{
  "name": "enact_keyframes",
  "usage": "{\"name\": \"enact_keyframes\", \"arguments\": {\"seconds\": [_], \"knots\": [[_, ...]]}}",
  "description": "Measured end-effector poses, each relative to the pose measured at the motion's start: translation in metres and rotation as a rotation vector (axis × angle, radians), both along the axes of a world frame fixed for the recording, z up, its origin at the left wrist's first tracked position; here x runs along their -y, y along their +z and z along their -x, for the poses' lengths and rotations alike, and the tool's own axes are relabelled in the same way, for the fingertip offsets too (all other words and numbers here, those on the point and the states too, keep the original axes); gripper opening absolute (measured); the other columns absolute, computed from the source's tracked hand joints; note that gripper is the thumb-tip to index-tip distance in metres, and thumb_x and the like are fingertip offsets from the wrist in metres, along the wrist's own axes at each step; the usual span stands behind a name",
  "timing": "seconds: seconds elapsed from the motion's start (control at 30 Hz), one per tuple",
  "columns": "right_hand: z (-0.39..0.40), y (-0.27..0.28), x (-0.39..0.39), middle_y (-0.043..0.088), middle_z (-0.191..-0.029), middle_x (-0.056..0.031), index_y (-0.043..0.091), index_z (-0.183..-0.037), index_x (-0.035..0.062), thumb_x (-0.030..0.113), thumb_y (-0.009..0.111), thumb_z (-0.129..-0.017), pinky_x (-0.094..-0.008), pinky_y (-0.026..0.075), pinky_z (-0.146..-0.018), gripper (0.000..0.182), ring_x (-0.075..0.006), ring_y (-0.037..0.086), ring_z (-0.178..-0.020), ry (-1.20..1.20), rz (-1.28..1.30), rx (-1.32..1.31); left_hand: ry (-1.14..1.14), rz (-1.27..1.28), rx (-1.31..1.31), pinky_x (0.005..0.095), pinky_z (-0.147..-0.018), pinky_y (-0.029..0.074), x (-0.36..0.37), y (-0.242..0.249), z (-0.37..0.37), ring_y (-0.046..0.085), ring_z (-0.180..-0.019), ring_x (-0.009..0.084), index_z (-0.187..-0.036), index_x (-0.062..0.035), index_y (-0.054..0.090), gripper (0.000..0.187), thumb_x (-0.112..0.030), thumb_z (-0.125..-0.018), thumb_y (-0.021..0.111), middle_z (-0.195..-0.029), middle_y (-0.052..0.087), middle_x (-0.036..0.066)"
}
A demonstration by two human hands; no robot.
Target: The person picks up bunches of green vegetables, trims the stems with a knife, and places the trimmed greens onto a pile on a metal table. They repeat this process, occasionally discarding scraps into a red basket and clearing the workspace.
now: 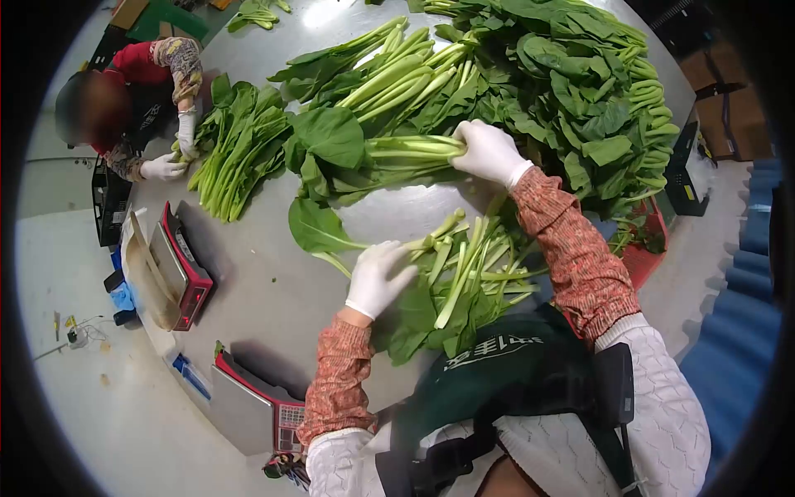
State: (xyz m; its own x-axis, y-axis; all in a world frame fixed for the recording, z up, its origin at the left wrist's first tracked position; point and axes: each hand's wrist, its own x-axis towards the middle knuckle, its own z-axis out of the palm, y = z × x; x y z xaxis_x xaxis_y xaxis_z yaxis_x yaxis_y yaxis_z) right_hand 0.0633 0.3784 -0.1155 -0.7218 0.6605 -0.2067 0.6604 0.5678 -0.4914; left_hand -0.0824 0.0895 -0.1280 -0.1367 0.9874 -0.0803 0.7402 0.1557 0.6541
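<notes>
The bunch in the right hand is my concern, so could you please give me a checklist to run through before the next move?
1. Right hand has its grip on the bunch: ok, closed at the stem end.
2. Left hand has a firm grip on the big leaf: cannot tell, the hand hides the contact.
3. Loose stems gathered neatly: not ok, they lie crossed at angles in front of the apron.
4. Co-worker's hands out of the way: ok, across the table at other greens.
5. Near scale reading: cannot tell, no legible figures show.
</notes>
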Motion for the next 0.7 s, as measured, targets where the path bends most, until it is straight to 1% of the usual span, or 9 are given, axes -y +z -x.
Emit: {"name": "enact_keyframes", "arguments": {"seconds": [0.1, 0.23, 0.27, 0.3, 0.43, 0.53, 0.57, 0.6, 0.7], "knots": [[-0.003, 0.003, 0.020, 0.066, -0.087, -0.0202, 0.061, -0.097, 0.0024, 0.030, 0.073, -0.076, -0.0438, 0.052, -0.076, 0.037, -0.0372, 0.066, -0.083, 0.028, 0.042, -0.071, 0.162, -0.262, -0.186, 0.0434, -0.099, 0.046, -0.019, 0.030, -0.005, 0.060, -0.111, 0.0361, -0.119, -0.0035, 0.063, 0.046, -0.014, -0.076, 0.077, -0.117, 0.065, 0.017], [-0.023, 0.059, 0.060, 0.062, -0.079, -0.0067, 0.061, -0.099, -0.0008, 0.025, 0.079, -0.079, -0.0293, 0.048, -0.067, 0.038, -0.0134, 0.057, -0.073, 0.054, 0.451, -0.490, 0.178, -0.373, -0.548, 0.0495, -0.114, 0.029, -0.058, 0.097, -0.028, 0.040, -0.138, 0.0343, -0.140, -0.0035, 0.048, 0.076, -0.014, -0.072, 0.081, -0.145, 0.046, 0.016], [-0.030, 0.076, 0.070, 0.060, -0.079, -0.0031, 0.061, -0.098, -0.0018, 0.024, 0.080, -0.079, -0.0261, 0.047, -0.065, 0.037, -0.0087, 0.053, -0.072, 0.043, 0.583, -0.544, 0.174, -0.412, -0.602, 0.0499, -0.113, 0.032, -0.068, 0.111, -0.038, 0.049, -0.128, 0.0347, -0.136, -0.0041, 0.052, 0.071, -0.009, -0.070, 0.078, -0.133, 0.055, 0.015], [-0.037, 0.092, 0.078, 0.069, -0.092, -0.0133, 0.064, -0.103, -0.0033, 0.032, 0.081, -0.077, -0.0320, 0.052, -0.076, 0.048, -0.0179, 0.065, -0.084, 0.080, 0.566, -0.479, 0.100, -0.415, -0.606, 0.0483, -0.108, 0.037, -0.071, 0.109, -0.039, 0.053, -0.119, 0.0340, -0.134, -0.0049, 0.053, 0.069, -0.007, -0.069, 0.076, -0.125, 0.058, 0.014], [-0.066, 0.091, 0.092, 0.070, -0.091, -0.0109, 0.064, -0.112, -0.0021, 0.018, 0.065, -0.095, -0.0257, 0.052, -0.076, 0.027, -0.0121, 0.063, -0.083, -0.151, 0.905, -0.823, 0.170, -0.360, -0.451, 0.0390, -0.078, 0.050, -0.067, 0.118, -0.060, 0.061, -0.091, 0.0317, -0.115, -0.0055, 0.058, 0.050, -0.001, -0.067, 0.071, -0.099, 0.062, 0.014], [-0.074, 0.068, 0.102, 0.067, -0.084, -0.0074, 0.062, -0.115, -0.0011, 0.003, 0.060, -0.093, -0.0271, 0.052, -0.070, 0.022, -0.0127, 0.065, -0.075, -0.075, 0.334, -0.775, 0.262, -0.319, -0.292, 0.0407, -0.074, 0.052, -0.058, 0.110, -0.061, 0.064, -0.087, 0.0356, -0.112, -0.0027, 0.055, 0.043, -0.005, -0.073, 0.073, -0.096, 0.063, 0.016], [-0.074, 0.067, 0.109, 0.067, -0.082, -0.0136, 0.063, -0.113, 0.0024, -0.004, 0.061, -0.085, -0.0303, 0.053, -0.068, 0.029, -0.0225, 0.069, -0.074, 0.014, 0.082, -0.803, 0.287, -0.289, -0.234, 0.0407, -0.074, 0.053, -0.055, 0.110, -0.065, 0.064, -0.086, 0.0361, -0.112, -0.0022, 0.054, 0.043, -0.006, -0.074, 0.074, -0.095, 0.063, 0.017], [-0.072, 0.076, 0.118, 0.066, -0.080, -0.0164, 0.064, -0.113, 0.0071, -0.004, 0.061, -0.080, -0.0334, 0.053, -0.066, 0.035, -0.0317, 0.068, -0.073, 0.043, 0.018, -0.730, 0.312, -0.262, -0.175, 0.0407, -0.074, 0.053, -0.054, 0.110, -0.069, 0.065, -0.086, 0.0366, -0.112, -0.0018, 0.054, 0.042, -0.007, -0.075, 0.075, -0.095, 0.064, 0.017], [-0.066, 0.075, 0.130, 0.067, -0.079, -0.0159, 0.063, -0.110, 0.0097, 0.003, 0.066, -0.078, -0.0412, 0.053, -0.062, 0.033, -0.0350, 0.067, -0.071, 0.061, 0.027, -0.622, 0.293, -0.303, -0.237, 0.0400, -0.072, 0.053, -0.053, 0.114, -0.075, 0.066, -0.083, 0.0372, -0.109, -0.0009, 0.053, 0.040, -0.007, -0.077, 0.076, -0.093, 0.065, 0.019]]}}
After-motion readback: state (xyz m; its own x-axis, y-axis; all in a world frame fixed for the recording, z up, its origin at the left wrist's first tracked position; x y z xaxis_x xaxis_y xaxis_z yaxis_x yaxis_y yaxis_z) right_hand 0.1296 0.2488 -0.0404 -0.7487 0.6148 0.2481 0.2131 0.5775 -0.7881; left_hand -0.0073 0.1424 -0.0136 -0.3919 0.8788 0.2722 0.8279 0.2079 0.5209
